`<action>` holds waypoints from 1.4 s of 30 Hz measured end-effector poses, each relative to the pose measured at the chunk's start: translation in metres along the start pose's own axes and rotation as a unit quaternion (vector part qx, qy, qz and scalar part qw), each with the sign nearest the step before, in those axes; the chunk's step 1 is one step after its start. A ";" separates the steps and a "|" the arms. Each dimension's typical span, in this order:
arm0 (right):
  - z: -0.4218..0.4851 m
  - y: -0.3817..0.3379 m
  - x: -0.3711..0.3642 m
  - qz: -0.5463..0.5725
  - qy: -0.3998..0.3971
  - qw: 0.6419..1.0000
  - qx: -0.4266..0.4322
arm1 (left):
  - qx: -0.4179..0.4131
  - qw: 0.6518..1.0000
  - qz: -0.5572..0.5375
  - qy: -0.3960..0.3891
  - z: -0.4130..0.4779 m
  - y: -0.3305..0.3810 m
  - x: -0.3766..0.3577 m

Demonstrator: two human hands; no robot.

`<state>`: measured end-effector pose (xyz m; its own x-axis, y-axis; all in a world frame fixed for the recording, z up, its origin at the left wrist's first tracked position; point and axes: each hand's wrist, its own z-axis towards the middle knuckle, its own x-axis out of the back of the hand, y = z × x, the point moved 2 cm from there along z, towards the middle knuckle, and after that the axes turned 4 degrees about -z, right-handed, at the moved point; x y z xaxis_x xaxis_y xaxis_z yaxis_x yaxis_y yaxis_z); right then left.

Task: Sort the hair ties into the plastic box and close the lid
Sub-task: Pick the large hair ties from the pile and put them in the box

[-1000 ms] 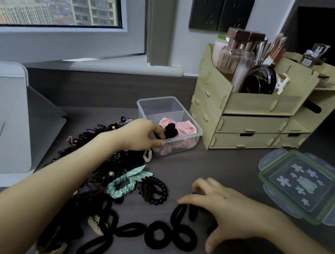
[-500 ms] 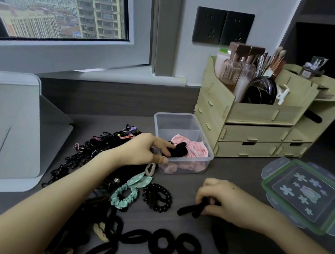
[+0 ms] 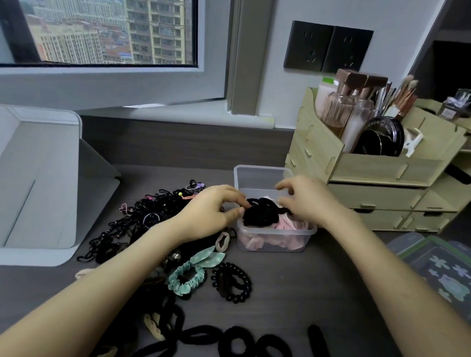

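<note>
**Both hands at the box, most ties waiting in front of it**

We are working with both hands at the plastic box (image 3: 273,234), which is sitting just in front of the wooden organiser (image 3: 374,169). Our left hand (image 3: 210,215) is reaching in over the box's left wall, thumb and fingers pinched together on a clump of black hair ties (image 3: 259,214) lying on top of the pink scrunchies (image 3: 287,226) inside. Our right hand (image 3: 308,203) is hovering over the box's middle, fingers curled and loosely spread; we cannot tell whether it is gripping a tie or only pressing the clump down.

The next pickup is turning on what is lying on our side of the box. Nearest to us are thick black loops (image 3: 236,348): we are counting three side by side, whose row is running left to right, plus one thin-looking loop (image 3: 318,345) off to their right, its long axis pointing roughly towards the box. That one is lying closer to our right arm; we judge the right hand the natural one for it. Closer to the box are one mint scrunchie (image 3: 187,278) and one black coil tie (image 3: 232,282). Left of the box is a tangled heap of thin ties (image 3: 143,218), too knotted to count, nearer our left hand.

One lid (image 3: 456,281) is lying flat to the right of the box, well apart from it, so closing is a long way off.
</note>
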<state>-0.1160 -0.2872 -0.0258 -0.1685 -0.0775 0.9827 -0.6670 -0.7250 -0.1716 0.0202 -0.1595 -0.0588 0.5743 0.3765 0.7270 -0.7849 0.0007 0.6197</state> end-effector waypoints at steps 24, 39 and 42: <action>-0.121 -0.063 -0.072 0.045 -0.166 0.976 0.134 | 0.208 0.936 0.258 -0.119 -0.203 -0.005 0.025; -0.126 -0.047 -0.069 0.034 -0.043 0.988 0.145 | 0.175 0.974 0.140 0.014 -0.171 0.010 0.061; -0.124 -0.047 -0.066 0.027 -0.032 0.988 0.146 | 0.172 0.978 0.111 0.035 -0.154 0.014 0.073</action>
<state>-0.1636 -0.1634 -0.0913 -0.1449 -0.1575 0.9768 -0.4183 -0.8849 -0.2047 0.0154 0.0106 -0.0430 0.3724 0.3941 0.8402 -0.7567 -0.3952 0.5208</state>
